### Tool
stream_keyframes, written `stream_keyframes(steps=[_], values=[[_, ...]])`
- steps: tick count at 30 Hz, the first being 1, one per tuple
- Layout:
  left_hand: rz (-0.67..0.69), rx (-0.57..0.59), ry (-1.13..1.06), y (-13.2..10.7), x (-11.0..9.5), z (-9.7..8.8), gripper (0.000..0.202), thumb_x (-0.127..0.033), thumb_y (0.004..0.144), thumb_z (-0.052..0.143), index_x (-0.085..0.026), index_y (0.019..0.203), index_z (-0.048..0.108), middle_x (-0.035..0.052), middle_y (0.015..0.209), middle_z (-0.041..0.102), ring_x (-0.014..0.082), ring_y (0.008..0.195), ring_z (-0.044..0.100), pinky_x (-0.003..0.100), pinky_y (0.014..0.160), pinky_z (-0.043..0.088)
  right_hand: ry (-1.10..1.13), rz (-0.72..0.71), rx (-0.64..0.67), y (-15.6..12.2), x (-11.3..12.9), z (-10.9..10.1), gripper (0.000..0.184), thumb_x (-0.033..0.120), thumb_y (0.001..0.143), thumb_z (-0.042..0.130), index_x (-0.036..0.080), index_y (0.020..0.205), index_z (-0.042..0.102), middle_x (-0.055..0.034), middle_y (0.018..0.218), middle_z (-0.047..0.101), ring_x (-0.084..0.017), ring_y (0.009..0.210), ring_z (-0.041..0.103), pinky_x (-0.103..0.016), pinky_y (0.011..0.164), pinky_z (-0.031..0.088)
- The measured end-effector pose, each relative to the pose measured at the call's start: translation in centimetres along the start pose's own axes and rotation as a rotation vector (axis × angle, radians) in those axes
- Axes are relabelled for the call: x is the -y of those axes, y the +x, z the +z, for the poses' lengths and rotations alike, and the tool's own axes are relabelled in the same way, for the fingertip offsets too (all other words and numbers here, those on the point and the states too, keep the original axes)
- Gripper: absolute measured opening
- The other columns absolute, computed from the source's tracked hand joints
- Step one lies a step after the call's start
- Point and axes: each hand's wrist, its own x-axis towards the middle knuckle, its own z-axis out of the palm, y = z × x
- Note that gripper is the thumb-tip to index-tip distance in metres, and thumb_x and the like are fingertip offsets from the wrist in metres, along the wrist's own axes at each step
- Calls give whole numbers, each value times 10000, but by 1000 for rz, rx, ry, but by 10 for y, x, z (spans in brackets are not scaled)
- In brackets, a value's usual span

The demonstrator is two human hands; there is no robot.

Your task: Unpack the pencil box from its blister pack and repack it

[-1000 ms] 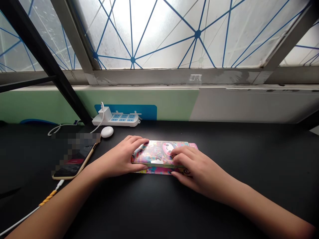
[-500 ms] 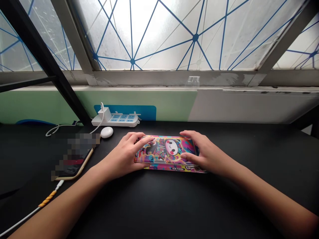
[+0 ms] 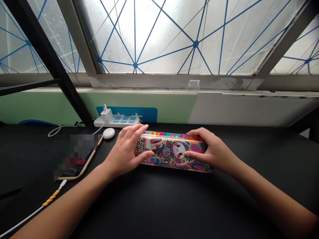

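Fingers [image 3: 193, 134] of right hand [image 3: 215, 152] were closed round right end of pencil box [image 3: 171, 151], which stood tilted on its long edge at mid-surface [image 3: 159, 205]. Left hand [image 3: 127, 149] lay spread and loose over left end, thumb on its face. Judged risk: uneven hold might let box drop flat or skid toward white case [image 3: 109, 133] and phone [image 3: 79, 162].

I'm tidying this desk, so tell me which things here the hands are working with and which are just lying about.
In hand:
- pencil box, gripped at its ends by the left hand and the right hand

Lying about, on the black desk:
- phone
- charging cable
- white oval object
- power strip
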Motion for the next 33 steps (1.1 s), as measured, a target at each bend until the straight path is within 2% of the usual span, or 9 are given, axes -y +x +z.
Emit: stream_keyframes(steps=[4,7,10,12,16,23,26,29,33], values=[[-259,-13,-155,1,7,-4,702,-570,960,591,-209,1524,380,142,1434,559,323,1320,533,502,1122,433,-53,-73,-53,-2,3,0,519,551,782,797,278,1174,594,-71,1142,661,-291,1017,648,-468,924,514],[-308,-14,-256,3,8,-7,574,-567,924,652,-211,1362,550,108,1328,632,295,1210,616,448,1047,503,-100,-124,-96,-4,7,0,524,527,792,798,279,1196,575,-79,1146,665,-299,1036,641,-473,940,487],[-234,-92,-278,4,8,-11,496,-525,865,755,-218,1229,617,82,1218,672,270,1123,649,412,987,532,-178,-190,-160,-6,13,0,527,496,812,796,273,1225,557,-89,1155,678,-315,1054,651,-487,958,452],[-109,-138,-243,4,9,-12,483,-486,824,814,-217,1180,629,70,1125,679,251,1043,662,389,936,543,-249,-255,-203,-8,16,0,476,453,845,776,267,1227,560,-89,1129,697,-311,1021,665,-492,956,442],[87,-85,-128,1,8,-6,340,-358,835,828,-191,1073,652,60,977,640,218,880,639,335,782,540,-353,-373,-174,-13,19,7,274,285,934,669,230,1188,583,-90,1070,728,-276,919,675,-439,885,496],[186,60,41,-2,0,-4,304,-257,869,784,-168,1136,668,108,1075,681,263,943,627,392,805,520,-433,-409,-116,-21,28,23,248,197,979,555,179,1224,591,-138,1177,741,-307,1005,716,-434,857,547],[191,97,33,-2,-1,-7,278,-289,900,755,-190,1155,704,104,1118,700,262,959,639,398,821,518,-449,-437,-96,-21,31,27,215,193,990,543,169,1193,612,-140,1163,744,-304,1008,719,-435,854,555],[168,153,-11,0,-3,-9,208,-344,930,723,-237,1106,753,70,1067,720,233,914,642,371,795,509,-439,-444,-27,-19,33,30,161,200,1005,524,200,1108,648,-112,1118,751,-291,994,721,-414,798,561],[130,229,-95,2,-5,-10,255,-465,932,699,-252,1043,786,58,1027,728,224,922,652,366,836,509,-420,-438,27,-17,34,31,193,189,1016,486,215,1035,677,-92,1027,760,-277,952,727,-410,767,570]])
